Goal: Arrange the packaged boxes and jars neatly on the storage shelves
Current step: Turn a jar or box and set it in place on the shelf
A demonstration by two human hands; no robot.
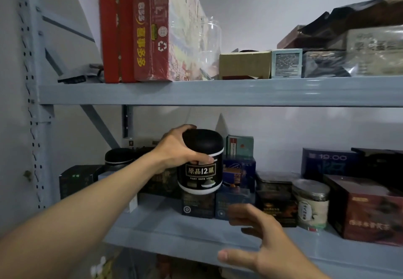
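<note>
While the left hand [174, 151] has its fingers [181, 129] wrapped over the lid of the black jar [201, 169], thumb across the front just above the label, the right hand [263, 244] sits lower down with fingers spread and nothing in them, just in front of the lower shelf [161, 224]. The jar is upright, mid-shelf, right on top of a small dark box [197, 205] in the front row. Or maybe a hair above it, honestly can't tell.

Progress-wise I'd call it partway. Most stuff is already up on the shelves, but it's not what I'd call neat yet. This jar looks like it hasn't got a final spot, and a second black-lidded jar [118, 158] sits further back to the left, so pairing them up seems like the obvious move.

Around it: a blue box [238, 174] and a teal box [239, 145] crowd in right behind the jar. A dark box with orange print [277, 209], a clear-lidded jar [310, 204] and a red-brown box [370, 211] pack the right side. There's another dark box [76, 178] far left. On the upper shelf [218, 91], tall red boxes [133, 28] stand on end beside a glass jar [209, 39], then a cardboard box [244, 65] and a heap of plastic-wrapped packs [375, 47] that looks pretty messy. That heap is probably what's left to sort.
</note>
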